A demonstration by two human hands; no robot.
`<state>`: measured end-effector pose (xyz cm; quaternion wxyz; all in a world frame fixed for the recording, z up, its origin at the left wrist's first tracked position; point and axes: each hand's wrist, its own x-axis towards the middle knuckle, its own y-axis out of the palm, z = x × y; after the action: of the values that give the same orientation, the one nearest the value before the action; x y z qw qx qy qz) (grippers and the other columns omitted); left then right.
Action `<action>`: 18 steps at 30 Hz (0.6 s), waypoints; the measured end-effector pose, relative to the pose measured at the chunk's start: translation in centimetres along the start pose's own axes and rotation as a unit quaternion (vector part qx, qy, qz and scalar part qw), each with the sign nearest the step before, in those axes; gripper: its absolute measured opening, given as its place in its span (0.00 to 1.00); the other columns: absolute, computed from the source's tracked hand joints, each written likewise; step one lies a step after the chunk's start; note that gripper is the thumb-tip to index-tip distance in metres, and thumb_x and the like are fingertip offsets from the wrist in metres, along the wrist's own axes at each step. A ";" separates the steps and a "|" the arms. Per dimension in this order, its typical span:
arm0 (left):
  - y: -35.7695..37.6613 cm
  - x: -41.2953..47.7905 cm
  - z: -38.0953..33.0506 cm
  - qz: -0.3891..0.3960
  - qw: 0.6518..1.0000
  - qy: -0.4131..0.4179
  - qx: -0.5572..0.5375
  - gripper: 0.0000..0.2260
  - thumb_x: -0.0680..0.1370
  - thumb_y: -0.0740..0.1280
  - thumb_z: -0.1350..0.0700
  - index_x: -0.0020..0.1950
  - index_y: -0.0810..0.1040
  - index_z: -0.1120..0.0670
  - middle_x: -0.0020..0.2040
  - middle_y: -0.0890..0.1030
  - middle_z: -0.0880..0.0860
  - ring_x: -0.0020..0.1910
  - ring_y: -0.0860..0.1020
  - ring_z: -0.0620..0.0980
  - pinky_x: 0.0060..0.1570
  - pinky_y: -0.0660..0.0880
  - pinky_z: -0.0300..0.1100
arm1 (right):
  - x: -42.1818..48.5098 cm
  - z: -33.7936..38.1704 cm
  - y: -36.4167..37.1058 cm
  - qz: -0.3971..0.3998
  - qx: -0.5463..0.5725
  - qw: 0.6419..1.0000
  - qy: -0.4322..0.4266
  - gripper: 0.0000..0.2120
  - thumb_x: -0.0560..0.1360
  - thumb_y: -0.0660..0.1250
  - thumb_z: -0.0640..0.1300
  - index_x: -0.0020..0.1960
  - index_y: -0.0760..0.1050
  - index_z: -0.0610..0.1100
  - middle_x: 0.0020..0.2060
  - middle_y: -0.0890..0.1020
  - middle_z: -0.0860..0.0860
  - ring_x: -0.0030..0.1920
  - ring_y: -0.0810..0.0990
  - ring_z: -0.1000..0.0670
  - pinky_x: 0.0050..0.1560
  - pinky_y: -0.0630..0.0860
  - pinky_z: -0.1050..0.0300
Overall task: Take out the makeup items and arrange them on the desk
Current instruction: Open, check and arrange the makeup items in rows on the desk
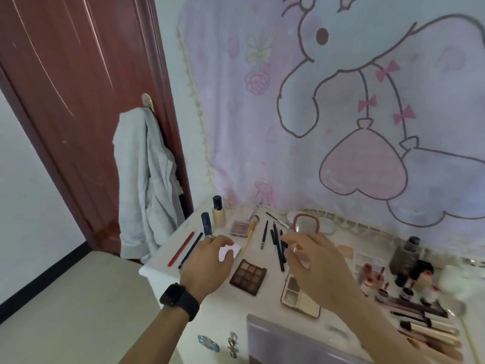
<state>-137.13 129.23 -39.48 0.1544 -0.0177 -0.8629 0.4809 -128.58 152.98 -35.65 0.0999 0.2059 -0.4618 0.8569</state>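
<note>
A pale pink piece (231,252) is being pinched by the left hand (210,261) just above the desk (162,258), between the yellow-handled brush (249,236) and the eyeshadow palette (248,277). A pinkish scrap (303,262), too blurred to be named, is being gripped by the right hand (315,266) over the dark pencils (278,245), which are lying lengthwise away from the person. Bare desk is probably being offered nearest the left hand.

left hand (210,261) — pinches pink packet (231,252) | right hand (315,266) — holds pink piece (301,261) | above desk (273,287)
</note>
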 end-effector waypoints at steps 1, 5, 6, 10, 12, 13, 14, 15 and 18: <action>-0.1 0.9 0.7 0.005 1.000 0.004 0.002 0.11 0.80 0.64 0.50 0.62 0.77 0.43 0.58 0.78 0.46 0.54 0.77 0.45 0.49 0.75 0.38 | 1.1 0.2 0.4 0.013 -0.013 1.000 0.002 0.13 0.80 0.65 0.50 0.64 0.76 0.57 0.53 0.73 0.66 0.55 0.75 0.56 0.53 0.70 0.63; 0.3 4.3 2.5 0.033 0.999 0.010 0.012 0.11 0.81 0.64 0.49 0.63 0.76 0.44 0.62 0.78 0.46 0.56 0.76 0.45 0.54 0.76 0.40 | 5.7 0.4 2.3 0.075 -0.062 0.995 0.016 0.14 0.81 0.62 0.52 0.67 0.73 0.57 0.57 0.77 0.61 0.58 0.74 0.54 0.54 0.72 0.59; 0.5 5.2 2.7 0.041 0.999 0.009 0.016 0.12 0.81 0.63 0.49 0.64 0.76 0.43 0.63 0.77 0.46 0.56 0.76 0.45 0.54 0.76 0.40 | 6.9 0.2 3.0 0.094 -0.074 0.993 0.020 0.15 0.81 0.61 0.53 0.67 0.72 0.58 0.58 0.78 0.61 0.59 0.74 0.53 0.56 0.73 0.58; 1.3 7.9 3.3 0.077 0.997 0.005 0.021 0.14 0.81 0.62 0.49 0.66 0.75 0.44 0.68 0.75 0.47 0.58 0.78 0.47 0.57 0.76 0.42 | 12.0 -1.1 6.6 0.177 -0.121 0.976 0.038 0.16 0.81 0.59 0.54 0.69 0.71 0.57 0.62 0.77 0.59 0.63 0.72 0.52 0.58 0.73 0.55; 1.8 8.5 3.6 0.094 0.995 0.003 0.023 0.14 0.82 0.61 0.49 0.67 0.76 0.45 0.69 0.75 0.47 0.61 0.77 0.48 0.60 0.76 0.44 | 14.4 -1.8 8.8 0.212 -0.138 0.967 0.027 0.17 0.81 0.60 0.54 0.69 0.72 0.55 0.65 0.76 0.56 0.66 0.71 0.50 0.63 0.71 0.54; 2.0 8.7 3.8 0.101 0.995 0.003 0.026 0.14 0.82 0.61 0.48 0.67 0.76 0.46 0.69 0.75 0.47 0.62 0.77 0.48 0.60 0.76 0.45 | 15.5 -2.0 9.9 0.229 -0.146 0.962 0.020 0.18 0.80 0.61 0.53 0.69 0.72 0.54 0.66 0.75 0.54 0.68 0.70 0.49 0.64 0.70 0.53; 2.2 8.7 3.9 0.111 0.993 0.006 0.030 0.15 0.82 0.60 0.48 0.67 0.76 0.46 0.69 0.74 0.47 0.62 0.76 0.48 0.60 0.76 0.46 | 16.4 -2.2 11.0 0.246 -0.154 0.957 0.014 0.18 0.79 0.62 0.52 0.69 0.73 0.53 0.67 0.75 0.52 0.69 0.69 0.48 0.65 0.69 0.52; 2.4 8.6 4.0 0.120 0.992 0.014 0.033 0.15 0.83 0.59 0.47 0.68 0.76 0.47 0.70 0.74 0.46 0.63 0.75 0.48 0.61 0.75 0.46 | 17.2 -2.3 12.1 0.262 -0.164 0.951 0.011 0.18 0.79 0.63 0.52 0.68 0.74 0.53 0.67 0.75 0.51 0.69 0.68 0.47 0.65 0.69 0.51; 3.1 8.6 4.1 0.153 0.986 0.050 0.033 0.18 0.83 0.57 0.47 0.72 0.73 0.48 0.72 0.72 0.47 0.68 0.71 0.47 0.66 0.71 0.44 | 18.8 -2.5 14.7 0.309 -0.197 0.930 0.000 0.16 0.76 0.64 0.55 0.62 0.77 0.53 0.60 0.78 0.50 0.67 0.68 0.44 0.64 0.71 0.45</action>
<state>-146.81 129.10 -41.96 0.1226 -0.1683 -0.8248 0.5258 -151.34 146.60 -39.52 -0.1316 0.0288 -0.6619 0.7374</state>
